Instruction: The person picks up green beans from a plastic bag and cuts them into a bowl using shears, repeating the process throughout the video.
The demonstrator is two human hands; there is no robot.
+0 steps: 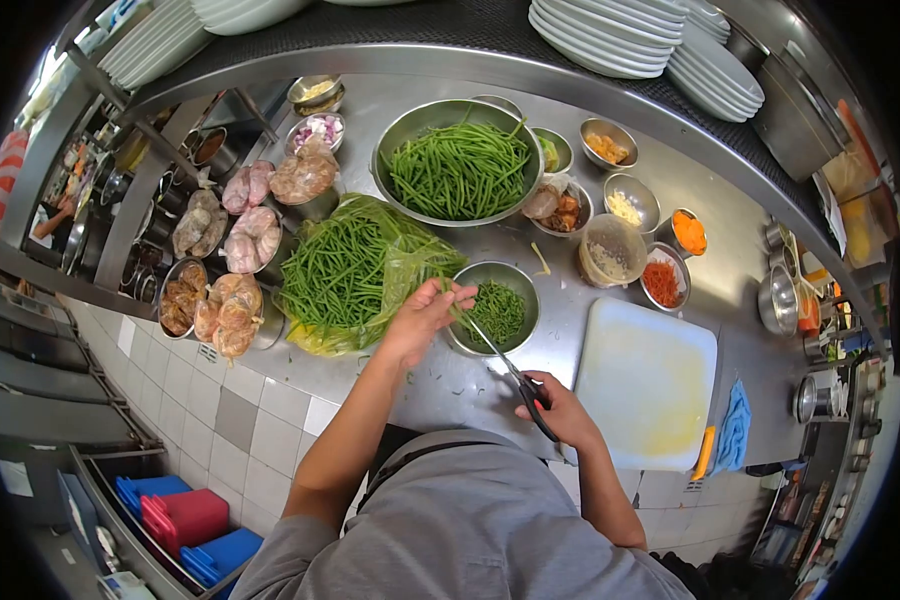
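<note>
My left hand [428,318] pinches green beans over the left rim of a small metal bowl [533,318]. Cut green bean pieces [496,312] lie in that bowl. My right hand [562,408] is closed around the black handles of a pair of scissors [518,376], whose blades point up and left to the bowl, near the left fingers. Left of the bowl, a yellow-green plastic bag [402,278] lies open, full of whole green beans [332,268]. Behind stands a large metal bowl [382,165] of more whole green beans [458,170].
A white cutting board [642,375] lies to the right, beside a blue cloth [734,430] and an orange handle [704,452]. Bowls of chopped food [662,284] stand behind it. Bagged meat [232,312] crowds the left edge. A steel shelf [420,58] with stacked plates [610,35] overhangs the back.
</note>
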